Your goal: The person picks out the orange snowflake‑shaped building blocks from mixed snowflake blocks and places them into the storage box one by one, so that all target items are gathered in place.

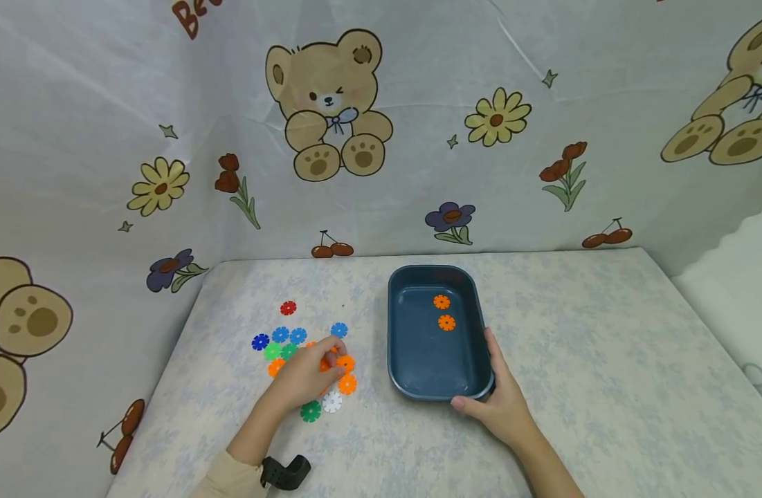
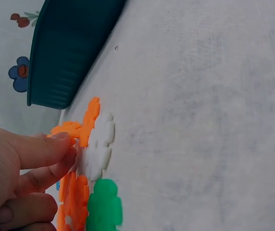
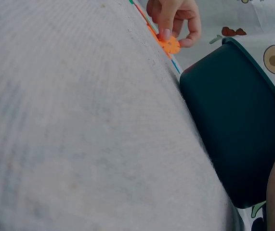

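Observation:
My left hand (image 1: 304, 375) pinches an orange notched plastic disc (image 1: 346, 362) between thumb and fingers, over a loose group of such discs. In the left wrist view, an orange disc (image 2: 93, 118) and a white disc (image 2: 98, 149) lie close beside the fingertips, with a green disc (image 2: 105, 207) nearer. The right hand (image 1: 504, 409) grips the near right corner of a dark blue rectangular tub (image 1: 418, 377), thumb at its near edge. Two orange discs (image 1: 446, 323) lie inside the tub. Part of the group is hidden beneath my left hand.
Around the left hand lie blue discs (image 1: 280, 335), light green discs (image 1: 272, 351), a red disc (image 1: 288, 308) farther back and a dark green disc (image 1: 311, 411) in front. A patterned cloth (image 1: 405, 138) hangs behind the table (image 1: 605, 346).

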